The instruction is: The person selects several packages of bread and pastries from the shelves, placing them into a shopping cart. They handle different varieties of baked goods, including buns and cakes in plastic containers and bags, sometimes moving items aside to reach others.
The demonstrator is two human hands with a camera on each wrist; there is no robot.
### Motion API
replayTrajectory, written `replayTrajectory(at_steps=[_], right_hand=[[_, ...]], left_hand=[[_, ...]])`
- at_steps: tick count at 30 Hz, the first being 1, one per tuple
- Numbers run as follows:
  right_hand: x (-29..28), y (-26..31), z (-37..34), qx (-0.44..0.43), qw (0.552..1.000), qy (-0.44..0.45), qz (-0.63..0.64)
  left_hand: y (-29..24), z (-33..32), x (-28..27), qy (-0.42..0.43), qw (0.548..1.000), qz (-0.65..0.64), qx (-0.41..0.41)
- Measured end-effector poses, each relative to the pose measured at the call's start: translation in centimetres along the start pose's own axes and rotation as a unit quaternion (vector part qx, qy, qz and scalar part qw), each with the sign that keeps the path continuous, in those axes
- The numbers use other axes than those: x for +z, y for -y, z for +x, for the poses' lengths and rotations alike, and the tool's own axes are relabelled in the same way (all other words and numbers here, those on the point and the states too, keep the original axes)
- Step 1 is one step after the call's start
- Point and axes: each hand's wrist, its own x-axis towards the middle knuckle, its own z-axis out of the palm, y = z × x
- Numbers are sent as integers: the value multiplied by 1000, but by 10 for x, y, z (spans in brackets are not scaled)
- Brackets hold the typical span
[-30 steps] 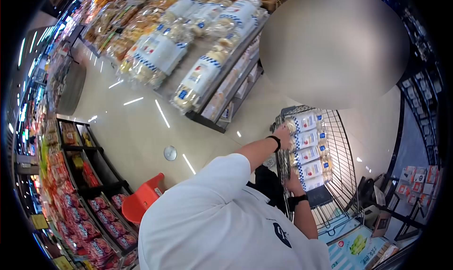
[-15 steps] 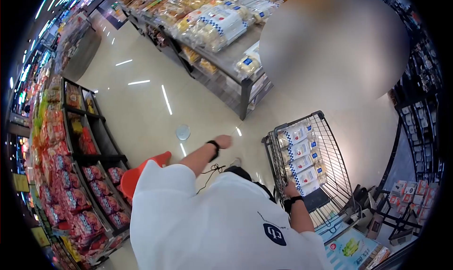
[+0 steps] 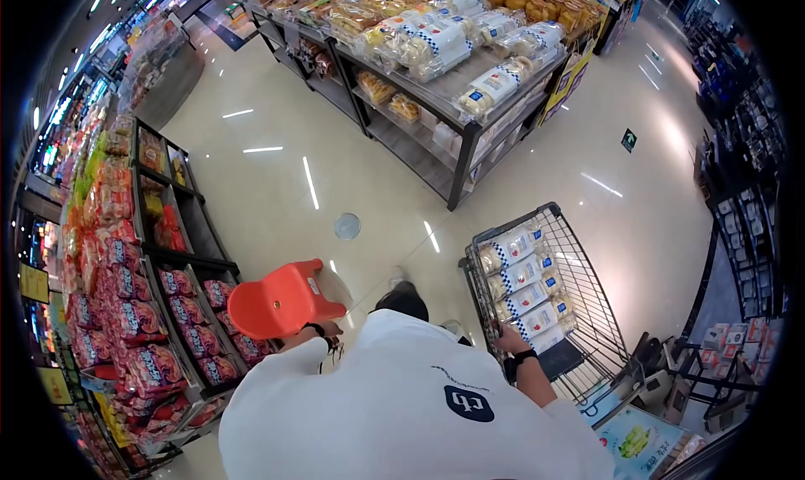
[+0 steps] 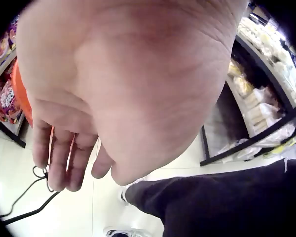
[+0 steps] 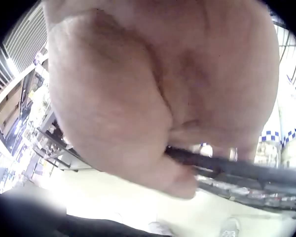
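In the head view my right hand (image 3: 510, 339) grips the near end of a wire shopping cart (image 3: 580, 266). The right wrist view shows the fingers and thumb of this hand (image 5: 163, 89) curled round a dark bar (image 5: 246, 174). Several bread packs (image 3: 521, 272) with blue-checked white labels lie in a row inside the cart. My left hand (image 3: 329, 331) hangs low beside a red stool (image 3: 272, 302), partly hidden by the sleeve. Up close in the left wrist view, the left hand (image 4: 123, 94) holds nothing and its fingers hang loosely.
A bread display table (image 3: 470, 136) stands ahead, its corner pointing toward me. To the left is a shelf (image 3: 189, 228) of red-packed snacks. A dark cable (image 4: 32, 210) hangs below the left hand. Dark shelving (image 3: 746, 237) lines the right side, with a poster (image 3: 641, 438) at the lower right.
My left hand has left the cart and swung down and left to beside the stool. My right hand stays on the cart. A blurred shape at the upper right is gone from view.
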Motion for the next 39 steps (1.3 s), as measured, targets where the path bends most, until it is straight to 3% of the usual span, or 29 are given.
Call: replayTrajectory(at_steps=[1,3,4,5,6,8,9,11,13,14,15,18,21,22,23,24,25,27,28,29,30,31,32,33,34,35,39], right_hand=[[0,-10,11,-6,997,71,40],[4,-9,37,21,998,-13,-64],[2,-6,55,-10,998,-61,-26],[-10,33,54,4,995,-67,74],[-8,21,100,16,985,-73,154],[-9,98,114,24,906,-200,373],[-13,107,148,22,879,-217,423],[-11,121,219,30,814,-335,474],[-14,172,227,86,799,-371,466],[-3,177,246,105,754,-484,432],[0,177,255,110,748,-485,440],[6,169,276,260,839,-433,203],[25,146,283,386,863,-323,-50],[36,132,290,391,862,-319,-40],[52,116,301,330,826,-446,101],[62,112,312,256,753,-558,236],[59,147,295,255,742,-571,240],[50,230,250,251,720,-597,248],[55,233,255,263,718,-591,257],[57,228,259,243,714,-608,249],[62,229,262,222,708,-626,242],[69,228,270,232,700,-626,255],[76,226,279,235,701,-637,219],[84,228,278,240,706,-643,176],[81,260,268,268,702,-613,244],[87,273,268,276,697,-614,245],[114,311,281,271,681,-627,266]], left_hand=[[2,-15,8,5,998,-59,-30],[1,-37,6,-36,995,-88,3],[-2,-47,-2,-82,989,-114,36],[-3,-54,-11,-81,990,-112,37],[-3,-59,-21,-100,984,-130,64],[6,-56,-50,-117,979,-135,101],[11,-59,-66,-127,976,-132,119],[8,-93,-104,-149,980,-79,102],[62,-58,-136,-210,954,-79,199],[78,-59,-154,-197,959,-97,181],[91,-65,-173,-185,962,-116,161],[128,-90,-229,-172,963,-188,86],[167,-85,-294,-144,974,-170,34],[165,-90,-316,-145,976,-159,30],[159,-98,-335,-148,976,-162,-2],[150,-101,-355,-151,974,-167,-32],[144,-97,-377,-152,975,-158,-36],[128,-80,-428,-73,990,-117,-30],[120,-63,-454,-70,997,-36,-8],[107,-35,-488,-50,972,204,103],[91,-18,-524,-19,878,430,210],[53,-22,-547,-71,941,290,160],[14,-27,-566,-123,976,140,110],[1,1,-603,-151,945,233,174],[-50,-19,-620,-149,958,150,195],[-94,-25,-636,-202,945,155,207],[-247,-41,-706,-187,916,205,289]])
